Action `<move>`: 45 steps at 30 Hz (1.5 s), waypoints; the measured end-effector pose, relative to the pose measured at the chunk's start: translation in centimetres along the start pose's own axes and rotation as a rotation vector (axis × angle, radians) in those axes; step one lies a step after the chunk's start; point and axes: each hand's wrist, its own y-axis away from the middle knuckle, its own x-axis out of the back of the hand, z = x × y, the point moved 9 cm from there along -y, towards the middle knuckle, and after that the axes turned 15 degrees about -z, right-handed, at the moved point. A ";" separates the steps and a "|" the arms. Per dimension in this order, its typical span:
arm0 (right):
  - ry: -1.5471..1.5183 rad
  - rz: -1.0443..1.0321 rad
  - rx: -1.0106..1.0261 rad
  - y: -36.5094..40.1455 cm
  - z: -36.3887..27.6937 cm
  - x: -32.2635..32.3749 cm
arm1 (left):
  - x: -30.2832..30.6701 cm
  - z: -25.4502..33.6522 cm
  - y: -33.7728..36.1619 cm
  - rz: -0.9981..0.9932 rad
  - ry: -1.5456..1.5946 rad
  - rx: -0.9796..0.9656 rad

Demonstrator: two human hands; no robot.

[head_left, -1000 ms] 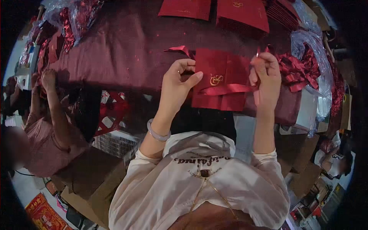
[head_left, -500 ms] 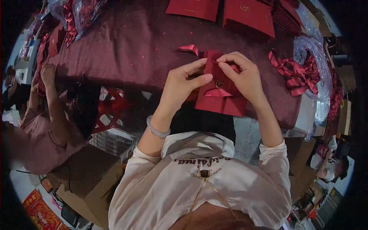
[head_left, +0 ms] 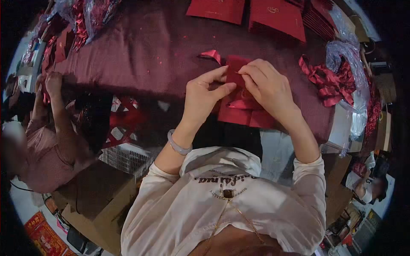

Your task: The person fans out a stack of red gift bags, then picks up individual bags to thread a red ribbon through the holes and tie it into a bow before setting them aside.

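Note:
A red folded card item (head_left: 235,114) with a ribbon across it lies at the table's front edge, partly hidden by my hands. My left hand (head_left: 205,94) pinches the item's left side between thumb and fingers. At its upper right, the fingertips of my right hand (head_left: 267,87) are pressed together on something too small to make out. A loose end of red ribbon (head_left: 210,54) sticks out above my left fingers. Below my right fingers, another piece of ribbon (head_left: 244,104) crosses the card.
Stacks of red cards (head_left: 276,19) stand at the back of the maroon-covered table (head_left: 128,55). Red ribbons (head_left: 331,81) lie in a heap at the right beside clear plastic. A co-worker (head_left: 55,149) sits at the left. Cardboard boxes (head_left: 96,192) are below.
My right hand has turned a little and moved slightly, with its fingers now closer together over the card. The co-worker's hands at the left have come closer together.

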 end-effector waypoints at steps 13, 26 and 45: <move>0.216 -0.074 0.057 -0.3 -1.5 -0.1 | -0.3 0.3 0.2 -0.013 -0.076 -0.053; 0.251 -0.241 0.007 -1.6 -1.3 -0.9 | -0.2 0.7 0.4 0.027 -0.271 -0.096; -0.277 -0.335 -0.146 -2.0 2.3 -2.4 | -0.7 0.3 0.7 0.029 -0.187 -0.091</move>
